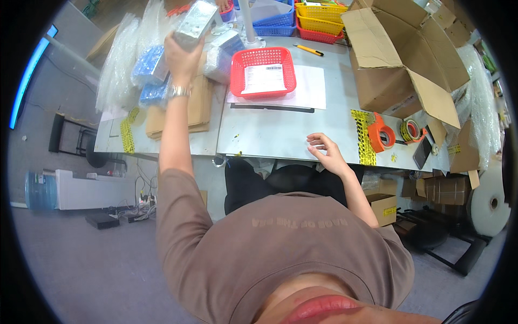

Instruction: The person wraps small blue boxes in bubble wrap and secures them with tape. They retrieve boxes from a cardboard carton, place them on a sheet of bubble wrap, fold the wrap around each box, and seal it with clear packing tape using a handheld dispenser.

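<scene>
My left hand (182,56) reaches far out to the left and grips a grey bubble-wrapped packet (195,22) above a heap of clear plastic bags with blue parts (145,65). A watch sits on that wrist. My right hand (328,152) rests at the front edge of the white table (270,132), fingers spread and holding nothing. A red basket (263,71) with a white labelled sheet inside stands on a sheet of white paper in the middle of the table.
An open cardboard box (402,56) fills the right side. An orange tape dispenser (380,132), a tape roll (411,129) and a phone (422,153) lie at the right front. Stacked blue, yellow and red baskets (318,16) stand at the back. Flat cardboard (197,108) lies left.
</scene>
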{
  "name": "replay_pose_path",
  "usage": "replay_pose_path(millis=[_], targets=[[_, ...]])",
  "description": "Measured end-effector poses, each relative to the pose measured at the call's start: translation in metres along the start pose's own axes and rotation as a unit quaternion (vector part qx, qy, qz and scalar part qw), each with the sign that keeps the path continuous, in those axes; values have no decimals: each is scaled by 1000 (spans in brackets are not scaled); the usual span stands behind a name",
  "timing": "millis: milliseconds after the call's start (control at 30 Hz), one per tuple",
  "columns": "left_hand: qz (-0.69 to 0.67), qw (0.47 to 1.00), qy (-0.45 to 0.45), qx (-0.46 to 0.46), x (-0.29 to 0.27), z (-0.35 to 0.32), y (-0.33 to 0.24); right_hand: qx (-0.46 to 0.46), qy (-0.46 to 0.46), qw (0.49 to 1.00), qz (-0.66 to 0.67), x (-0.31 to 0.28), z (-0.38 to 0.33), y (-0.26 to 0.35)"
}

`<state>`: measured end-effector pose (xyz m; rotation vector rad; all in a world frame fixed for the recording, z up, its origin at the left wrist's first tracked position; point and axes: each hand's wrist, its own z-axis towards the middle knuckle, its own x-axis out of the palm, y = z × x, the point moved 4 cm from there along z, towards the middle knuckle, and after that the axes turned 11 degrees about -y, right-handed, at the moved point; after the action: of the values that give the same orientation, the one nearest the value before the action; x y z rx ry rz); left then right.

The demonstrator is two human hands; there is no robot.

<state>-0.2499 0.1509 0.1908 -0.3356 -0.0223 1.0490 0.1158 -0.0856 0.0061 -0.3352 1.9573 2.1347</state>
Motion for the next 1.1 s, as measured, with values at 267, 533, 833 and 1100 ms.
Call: replay_pose_path(millis=[267,533,833,1100], targets=[[155,961,154,170,102,-62,56,-7,1,999,-47,-13,-10,-5],[231,923,305,50,110,-88,27,29,7,998,-47,-21,-24,-14],[322,880,304,174,99,-102,41,-10,44,997,-59,-6,-16,-7],[346,897,227,157,105,-86,38,5,37,997,-66,-10,-24,-6]])
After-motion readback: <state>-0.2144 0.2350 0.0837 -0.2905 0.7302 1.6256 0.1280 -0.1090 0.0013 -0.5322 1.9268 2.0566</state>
